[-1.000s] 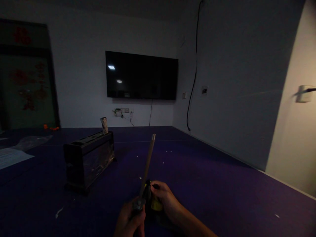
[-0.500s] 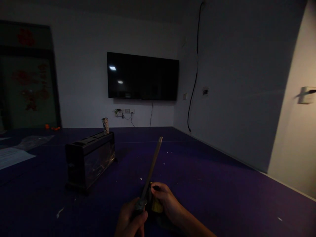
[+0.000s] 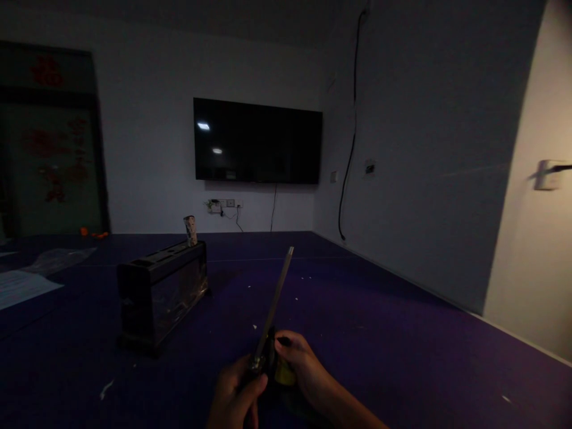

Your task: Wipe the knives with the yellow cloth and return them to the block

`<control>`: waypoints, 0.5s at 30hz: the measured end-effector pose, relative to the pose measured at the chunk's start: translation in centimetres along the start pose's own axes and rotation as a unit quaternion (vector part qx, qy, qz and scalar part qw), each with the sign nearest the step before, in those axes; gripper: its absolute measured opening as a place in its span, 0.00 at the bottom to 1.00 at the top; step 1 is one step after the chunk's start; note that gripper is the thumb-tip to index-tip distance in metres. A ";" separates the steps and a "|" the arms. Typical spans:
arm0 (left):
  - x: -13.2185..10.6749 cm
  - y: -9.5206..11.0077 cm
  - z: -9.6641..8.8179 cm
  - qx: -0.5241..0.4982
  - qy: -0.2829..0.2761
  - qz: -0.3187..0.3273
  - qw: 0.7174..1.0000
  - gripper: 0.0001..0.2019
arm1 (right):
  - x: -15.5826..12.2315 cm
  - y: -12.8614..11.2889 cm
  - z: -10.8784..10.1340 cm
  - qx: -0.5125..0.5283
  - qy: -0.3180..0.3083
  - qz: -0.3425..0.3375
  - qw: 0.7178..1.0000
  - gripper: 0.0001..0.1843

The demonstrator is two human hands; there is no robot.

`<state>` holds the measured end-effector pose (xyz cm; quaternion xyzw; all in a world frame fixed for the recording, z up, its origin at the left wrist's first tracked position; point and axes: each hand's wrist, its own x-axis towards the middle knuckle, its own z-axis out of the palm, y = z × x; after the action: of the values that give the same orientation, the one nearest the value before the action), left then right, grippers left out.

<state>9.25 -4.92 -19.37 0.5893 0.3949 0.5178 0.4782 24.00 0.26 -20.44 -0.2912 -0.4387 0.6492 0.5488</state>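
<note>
My left hand (image 3: pixel 235 399) is closed round the handle of a long grey steel rod (image 3: pixel 277 298) that points up and away over the purple floor. My right hand (image 3: pixel 301 366) is closed on a small yellow and black object (image 3: pixel 281 372) pressed against the rod's base; the dim light hides what it is. Both hands are at the bottom middle of the view, touching each other.
A dark knife block (image 3: pixel 161 292) with one patterned handle (image 3: pixel 190 230) sticking up stands to the left ahead. Plastic and paper sheets (image 3: pixel 27 277) lie at far left. A black TV (image 3: pixel 258 141) hangs on the back wall above sockets. The right wall (image 3: pixel 429 179) runs close by.
The rod has tilted to the right, its tip moving from above the left hand toward the right. My hands have stayed in about the same place.
</note>
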 end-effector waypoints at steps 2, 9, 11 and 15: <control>0.1 0.0 0.0 0.007 -0.006 -0.004 1.000 0.23 | -0.1 0.0 0.0 -0.001 -0.002 -0.001 1.000 0.21; 0.2 -0.4 -0.1 -0.007 0.010 -0.024 1.000 0.23 | 0.0 -0.1 0.1 -0.011 0.000 0.009 1.000 0.22; 0.4 -0.6 -0.1 -0.018 0.015 -0.038 0.999 0.21 | 0.1 -0.2 0.1 -0.009 -0.014 0.015 1.000 0.22; 0.6 -0.7 0.0 -0.037 0.028 -0.064 0.997 0.22 | 0.0 -0.5 0.3 -0.005 -0.025 0.018 0.999 0.21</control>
<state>9.36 -4.21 -19.93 0.5301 0.4261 0.5162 0.5206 23.92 0.21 -19.88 -0.2853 -0.4501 0.6643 0.5241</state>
